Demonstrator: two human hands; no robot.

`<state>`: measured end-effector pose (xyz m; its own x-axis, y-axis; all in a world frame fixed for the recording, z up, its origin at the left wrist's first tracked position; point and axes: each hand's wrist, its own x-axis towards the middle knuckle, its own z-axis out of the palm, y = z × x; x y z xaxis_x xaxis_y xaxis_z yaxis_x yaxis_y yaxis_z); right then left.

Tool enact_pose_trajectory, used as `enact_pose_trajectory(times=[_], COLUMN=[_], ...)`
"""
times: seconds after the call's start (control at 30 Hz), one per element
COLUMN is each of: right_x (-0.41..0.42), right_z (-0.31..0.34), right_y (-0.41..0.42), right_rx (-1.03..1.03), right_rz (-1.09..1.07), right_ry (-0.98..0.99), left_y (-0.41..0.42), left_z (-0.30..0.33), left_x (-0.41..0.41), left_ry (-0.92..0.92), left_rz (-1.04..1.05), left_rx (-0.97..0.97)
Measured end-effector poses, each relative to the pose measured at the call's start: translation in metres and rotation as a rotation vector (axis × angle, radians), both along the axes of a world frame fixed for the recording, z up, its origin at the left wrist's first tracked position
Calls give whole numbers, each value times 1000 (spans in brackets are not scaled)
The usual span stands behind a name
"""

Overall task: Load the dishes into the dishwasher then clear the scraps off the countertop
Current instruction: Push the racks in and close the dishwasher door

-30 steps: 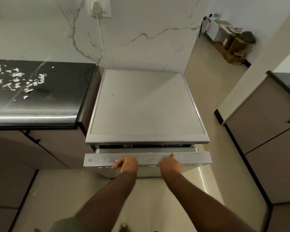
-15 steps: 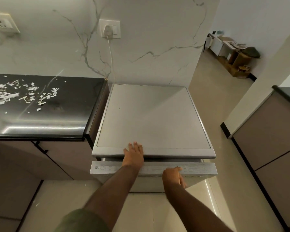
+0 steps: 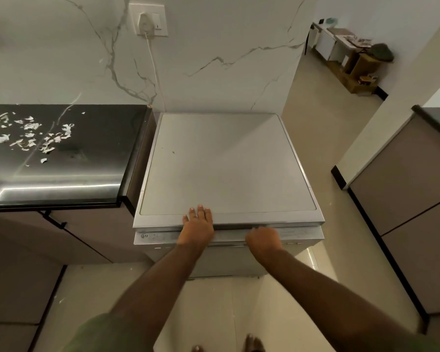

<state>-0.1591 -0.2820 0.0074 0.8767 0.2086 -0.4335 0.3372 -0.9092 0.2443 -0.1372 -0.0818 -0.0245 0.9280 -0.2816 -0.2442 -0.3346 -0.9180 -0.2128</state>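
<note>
Two hands on the dishwasher (image 3: 228, 168), which sits at 12 o'clock right in front of me against the marble wall (image 3: 214, 59).

Left hand (image 3: 198, 226): flat on the front edge of the dishwasher top, fingers (image 3: 200, 210) straight and spread, pointing toward 12, holding nothing.

Right hand (image 3: 263, 239): at the top edge of the door (image 3: 229, 236), knuckles up, fingers curled down over the control strip. Fingertips are hidden, so I can't tell if they actually grip the door edge or just rest there.

Door looks nearly flush with the body, only a thin dark seam under the top panel. No dishes in view; can't see inside.

Scraps (image 3: 28, 134): pale torn bits scattered on the black table (image 3: 92, 153) at 10 o'clock, mostly toward its left end, a few strays nearer the back wall. Table butts just beside the dishwasher's left side.

Plug (image 3: 146, 22) in the wall socket at 11 o'clock, white cord (image 3: 154, 69) running down behind the dishwasher. Cabinets (image 3: 404, 199) at 3 o'clock, across the floor (image 3: 323, 128). My bare toes (image 3: 253, 342) show at 6 o'clock.
</note>
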Motion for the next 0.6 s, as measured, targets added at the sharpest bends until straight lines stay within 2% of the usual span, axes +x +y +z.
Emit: enact_pose_trajectory(times=[0.13,0.33,0.6], right_x=[13,24,30], right_z=[7,-2,2], right_y=[-2,3,5], right_rx=[118,212,193], right_rz=[179,146,133], right_ry=[-204,-232,-185], left_y=[-1,-6,-13], left_z=[0,4,10], left_x=[-1,4,1], left_ry=[-41,-30,-34], left_rz=[-2,51,89], left_rx=[-21,-22,-80])
